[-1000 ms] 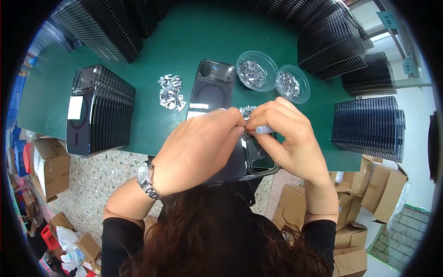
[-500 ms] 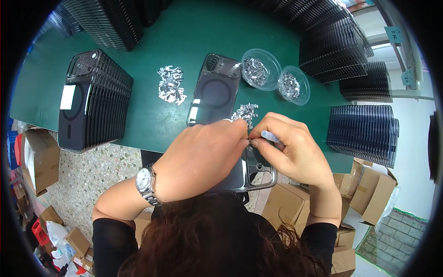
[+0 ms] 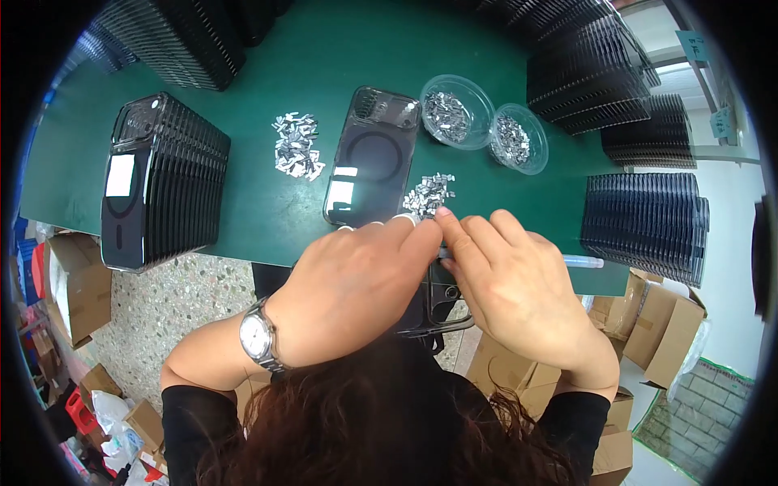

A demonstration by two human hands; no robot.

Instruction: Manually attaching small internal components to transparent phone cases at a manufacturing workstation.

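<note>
At the table's near edge, my left hand (image 3: 352,279), with a metal watch (image 3: 258,334) on its wrist, is closed on a clear dark phone case (image 3: 444,301). Most of that case lies hidden beneath my hands; its camera opening and a corner show. My right hand (image 3: 515,283) is closed around a slim pale pen-like tool (image 3: 583,262), whose rear end sticks out to the right. The fingertips of both hands meet over the case, so the contact there is hidden. Just beyond them lies a small pile of grey and white pieces (image 3: 429,194).
Another phone case (image 3: 377,158) lies flat on the green table (image 3: 267,219). Left of it is a second pile of pieces (image 3: 297,146). Two round plastic tubs (image 3: 486,101) hold more. Stacked cases stand left (image 3: 166,182) and right (image 3: 644,223). Cardboard boxes (image 3: 648,324) sit below.
My right hand has rolled over, knuckles up, and the pen-like tool has swung to point out to the right. Less of the held phone case shows now.
</note>
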